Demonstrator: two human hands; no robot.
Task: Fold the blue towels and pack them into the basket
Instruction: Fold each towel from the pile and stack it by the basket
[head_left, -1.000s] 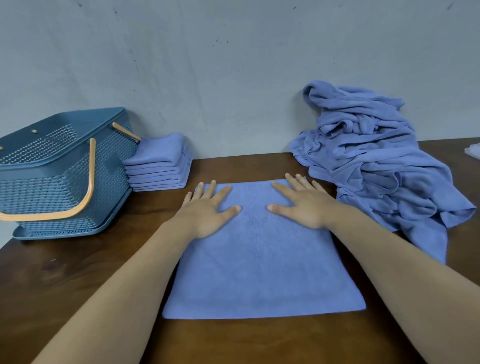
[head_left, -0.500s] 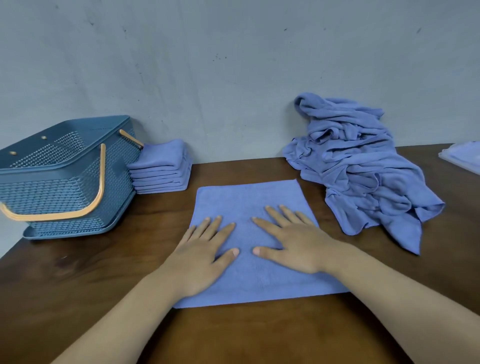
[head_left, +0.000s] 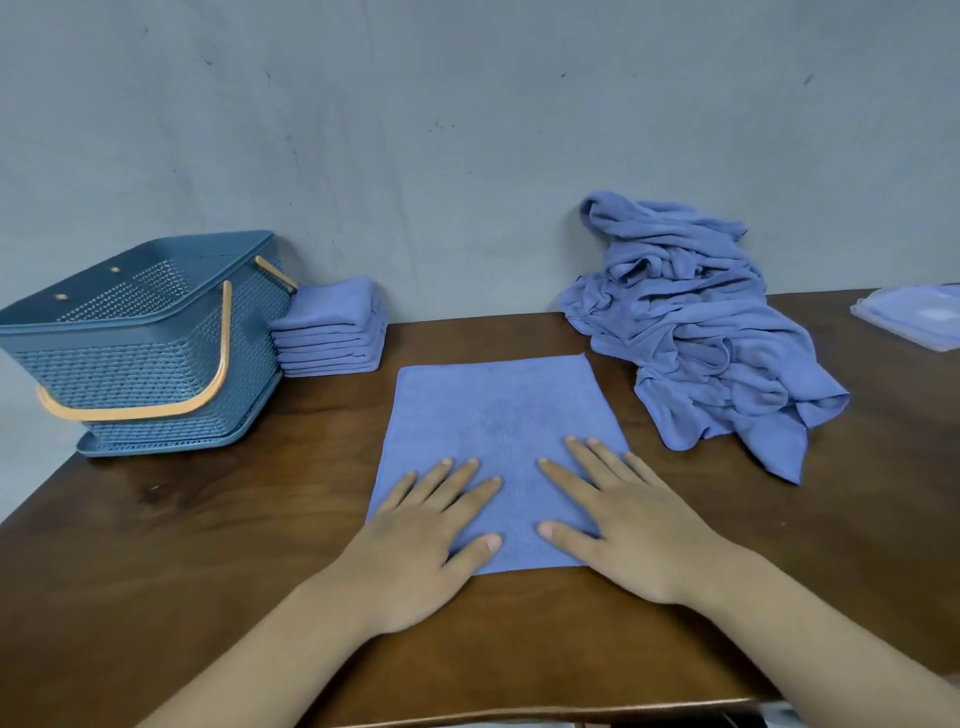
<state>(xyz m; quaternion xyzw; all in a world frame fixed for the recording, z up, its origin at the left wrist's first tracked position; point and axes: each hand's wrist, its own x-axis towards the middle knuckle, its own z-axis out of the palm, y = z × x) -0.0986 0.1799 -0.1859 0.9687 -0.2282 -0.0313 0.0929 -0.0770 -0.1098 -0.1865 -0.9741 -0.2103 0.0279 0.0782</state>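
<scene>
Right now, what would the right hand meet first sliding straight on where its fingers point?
The right hand would cross the flat towel, then bare table, and probably reach the wall, passing right of the folded stack; depth is unclear.

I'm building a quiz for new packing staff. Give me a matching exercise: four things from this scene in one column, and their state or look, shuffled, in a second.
Column one
1. basket
2. nearest towel
3. towels beside the basket
4. towels on the right

Column two
A. crumpled in a heap
B. folded and stacked
C. spread flat
D. has an orange handle

Pairs: 1-D, 2-C, 3-B, 4-A
</scene>
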